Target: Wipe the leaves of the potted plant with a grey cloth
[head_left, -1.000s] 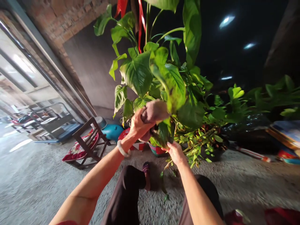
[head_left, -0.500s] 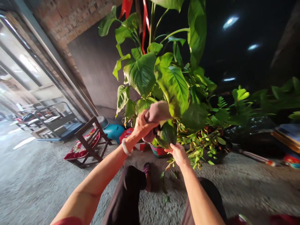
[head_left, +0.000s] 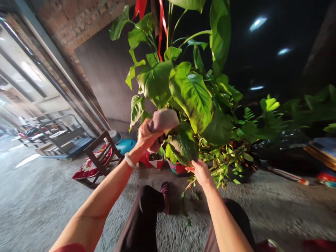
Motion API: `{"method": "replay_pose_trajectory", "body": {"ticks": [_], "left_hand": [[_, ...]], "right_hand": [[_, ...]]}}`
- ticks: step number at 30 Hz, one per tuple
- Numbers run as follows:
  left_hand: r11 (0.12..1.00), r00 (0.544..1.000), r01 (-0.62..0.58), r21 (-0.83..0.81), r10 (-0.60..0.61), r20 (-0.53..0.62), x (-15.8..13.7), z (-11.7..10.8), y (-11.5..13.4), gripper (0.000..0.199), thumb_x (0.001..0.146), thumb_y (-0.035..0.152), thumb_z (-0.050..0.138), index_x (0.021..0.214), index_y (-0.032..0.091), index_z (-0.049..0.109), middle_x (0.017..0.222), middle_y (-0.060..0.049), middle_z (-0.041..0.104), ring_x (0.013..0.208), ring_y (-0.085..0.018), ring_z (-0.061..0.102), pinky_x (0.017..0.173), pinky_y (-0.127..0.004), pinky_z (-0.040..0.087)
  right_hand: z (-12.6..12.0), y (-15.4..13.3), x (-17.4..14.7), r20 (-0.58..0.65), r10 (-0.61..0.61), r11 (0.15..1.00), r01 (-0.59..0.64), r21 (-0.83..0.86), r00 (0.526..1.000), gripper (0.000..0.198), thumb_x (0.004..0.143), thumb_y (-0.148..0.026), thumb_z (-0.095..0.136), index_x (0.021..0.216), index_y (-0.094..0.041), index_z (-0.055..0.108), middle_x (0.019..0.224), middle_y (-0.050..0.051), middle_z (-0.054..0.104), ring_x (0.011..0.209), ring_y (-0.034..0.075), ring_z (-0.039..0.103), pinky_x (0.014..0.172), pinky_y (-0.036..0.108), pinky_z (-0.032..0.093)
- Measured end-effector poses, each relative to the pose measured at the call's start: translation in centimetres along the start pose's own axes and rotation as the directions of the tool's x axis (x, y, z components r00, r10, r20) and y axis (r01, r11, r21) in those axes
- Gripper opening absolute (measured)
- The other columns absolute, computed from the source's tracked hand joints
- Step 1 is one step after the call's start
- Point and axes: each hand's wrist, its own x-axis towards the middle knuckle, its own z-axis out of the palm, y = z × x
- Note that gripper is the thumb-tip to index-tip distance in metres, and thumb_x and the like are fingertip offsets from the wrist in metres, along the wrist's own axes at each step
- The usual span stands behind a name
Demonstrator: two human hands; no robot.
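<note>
A large leafy potted plant [head_left: 191, 94] stands in front of me, with red ribbon [head_left: 161, 31] hanging among its upper stems. My left hand [head_left: 147, 135] is closed around a bunched greyish-pink cloth [head_left: 164, 120], held at the left edge of a drooping leaf [head_left: 184, 144]. The lower tip of that same leaf is pinched by my right hand [head_left: 202, 172], thumb and finger together. Beneath the leaf shows part of a patterned red and green pot [head_left: 177, 168]; the foliage covers its rim.
On the left a small wooden chair [head_left: 101, 154] with a red floral cushion stands near a blue rounded object [head_left: 126, 145]. Farther left is a flat trolley [head_left: 61, 140]. Low bushy plants [head_left: 223, 161] spread to the right, beside a long stick [head_left: 288, 176] on the concrete floor.
My left hand has moved left with the cloth, off the middle of the leaf toward its edge. More of the leaf shows. My right hand keeps its hold on the tip.
</note>
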Motion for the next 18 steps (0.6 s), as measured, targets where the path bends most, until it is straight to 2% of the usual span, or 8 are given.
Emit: {"method": "replay_pose_trajectory", "body": {"ticks": [3, 5, 7, 9, 12, 14, 16, 18], "left_hand": [[0.993, 0.944, 0.116, 0.038, -0.122, 0.306, -4.9, 1.5, -2.4, 0.038, 0.056, 0.032, 0.088, 0.084, 0.02, 0.066, 0.077, 0.002, 0.064, 0.082, -0.025, 0.07, 0.076, -0.037, 0.06], [0.986, 0.881, 0.166, 0.016, -0.156, 0.447, -8.2, 0.4, -3.0, 0.045, 0.049, 0.032, 0.091, 0.088, 0.021, 0.071, 0.08, 0.002, 0.067, 0.085, -0.027, 0.073, 0.075, -0.037, 0.06], [0.973, 0.834, 0.223, -0.054, -0.162, 0.527, -9.4, -2.0, -2.6, 0.045, 0.05, 0.032, 0.091, 0.09, 0.023, 0.074, 0.083, 0.001, 0.072, 0.087, -0.028, 0.075, 0.077, -0.038, 0.061], [0.951, 0.859, 0.271, -0.147, -0.17, 0.483, -8.0, -4.5, -1.7, 0.043, 0.055, 0.036, 0.091, 0.092, 0.023, 0.074, 0.088, -0.002, 0.075, 0.086, -0.028, 0.075, 0.078, -0.039, 0.062], [0.976, 0.981, 0.175, -0.13, -0.162, 0.105, -3.2, -5.8, -1.4, 0.05, 0.058, 0.042, 0.091, 0.1, 0.023, 0.072, 0.093, -0.004, 0.076, 0.09, -0.028, 0.074, 0.081, -0.041, 0.063], [0.991, 0.991, 0.134, 0.023, -0.133, -0.033, -1.2, -4.8, -2.6, 0.053, 0.058, 0.038, 0.091, 0.104, 0.021, 0.069, 0.092, -0.002, 0.074, 0.093, -0.027, 0.073, 0.083, -0.039, 0.063], [0.974, 0.985, 0.149, 0.168, -0.161, 0.06, -1.7, -3.1, -4.6, 0.048, 0.058, 0.031, 0.088, 0.101, 0.019, 0.069, 0.088, 0.0, 0.072, 0.09, -0.025, 0.072, 0.082, -0.036, 0.061], [0.949, 0.925, 0.142, 0.281, -0.228, 0.304, -4.5, -1.8, -6.7, 0.044, 0.056, 0.024, 0.086, 0.097, 0.018, 0.071, 0.083, 0.0, 0.072, 0.087, -0.026, 0.074, 0.08, -0.034, 0.06]], "right_hand": [[-0.3, 0.0, -0.1, 0.002, 0.001, 1.0, -0.001, 0.007, 1.0, 0.035, 0.06, -0.042, 0.096, 0.081, -0.024, 0.076, 0.084, 0.004, 0.083, 0.077, 0.026, 0.079, 0.062, 0.037, 0.066], [-0.6, 0.0, -0.2, 0.002, 0.005, 1.0, -0.005, 0.013, 1.0, 0.034, 0.062, -0.043, 0.095, 0.084, -0.025, 0.077, 0.089, 0.004, 0.084, 0.077, 0.026, 0.079, 0.063, 0.037, 0.066], [-0.8, -0.1, -0.2, -0.007, 0.01, 1.0, -0.01, 0.015, 1.0, 0.033, 0.063, -0.042, 0.095, 0.085, -0.025, 0.077, 0.091, 0.004, 0.084, 0.077, 0.024, 0.079, 0.063, 0.035, 0.066], [-1.0, -0.1, 0.0, -0.02, 0.017, 1.0, -0.017, 0.014, 1.0, 0.034, 0.061, -0.04, 0.096, 0.086, -0.025, 0.078, 0.089, 0.003, 0.083, 0.075, 0.022, 0.078, 0.061, 0.033, 0.066], [-1.1, 0.1, 0.4, -0.034, 0.022, 1.0, -0.022, 0.014, 0.999, 0.034, 0.059, -0.038, 0.097, 0.083, -0.024, 0.077, 0.082, 0.001, 0.081, 0.07, 0.02, 0.075, 0.061, 0.033, 0.067], [-1.0, 0.3, 0.5, -0.04, 0.021, 1.0, -0.02, 0.017, 0.999, 0.035, 0.058, -0.038, 0.098, 0.082, -0.024, 0.076, 0.08, 0.0, 0.08, 0.068, 0.019, 0.074, 0.063, 0.035, 0.069], [-0.9, 0.5, 0.5, -0.041, 0.021, 1.0, -0.021, 0.019, 0.999, 0.035, 0.058, -0.038, 0.098, 0.082, -0.024, 0.077, 0.08, 0.0, 0.08, 0.069, 0.02, 0.075, 0.065, 0.038, 0.07], [-0.8, 0.7, 0.5, -0.039, 0.025, 1.0, -0.024, 0.019, 0.999, 0.035, 0.059, -0.038, 0.098, 0.084, -0.025, 0.077, 0.082, 0.001, 0.081, 0.073, 0.023, 0.078, 0.066, 0.04, 0.071]]}}
